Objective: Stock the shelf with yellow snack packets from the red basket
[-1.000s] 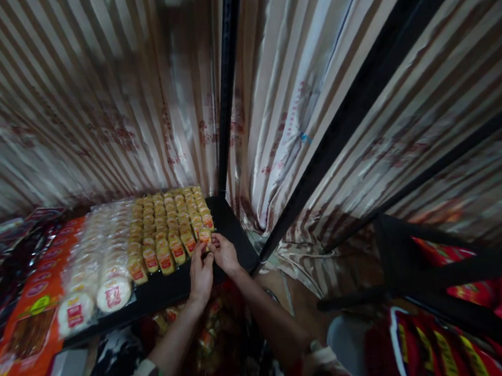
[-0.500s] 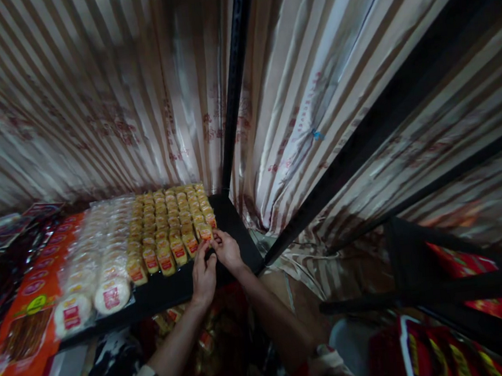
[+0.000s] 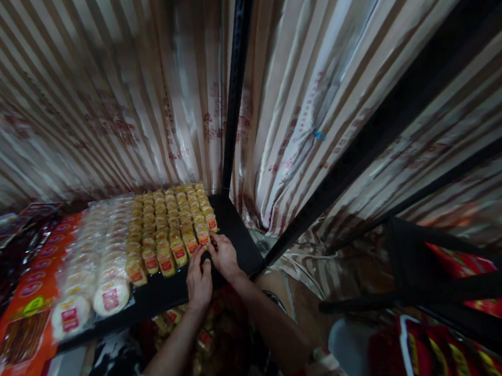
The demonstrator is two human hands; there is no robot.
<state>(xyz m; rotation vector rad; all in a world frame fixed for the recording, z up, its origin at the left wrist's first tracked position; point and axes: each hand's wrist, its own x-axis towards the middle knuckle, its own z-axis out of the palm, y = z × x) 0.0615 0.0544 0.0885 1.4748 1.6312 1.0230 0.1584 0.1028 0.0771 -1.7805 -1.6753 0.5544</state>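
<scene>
Small yellow packaged snacks (image 3: 163,232) with red labels stand in several tight rows on a black shelf (image 3: 241,235). My left hand (image 3: 199,279) is just in front of the front pack (image 3: 202,233) of the second row from the right, thumb and forefinger apart with nothing visible between them. Beside it, my right hand (image 3: 224,256) has its fingers bent near that pack's lower right corner, its fingertips at or almost touching the wrapper. No pack is lifted in either hand.
Left of the rows lie clear-wrapped round white cakes (image 3: 111,297) and orange snack bags (image 3: 30,309). A black post (image 3: 236,85) rises at the back corner before striped curtains (image 3: 140,104). Below my arms are more yellow packs (image 3: 204,339); red packages (image 3: 437,350) lie lower right.
Both hands have drawn back slightly toward me from the front pack, which they touched before. More of its red label shows, and the pack stands in line with its row.
</scene>
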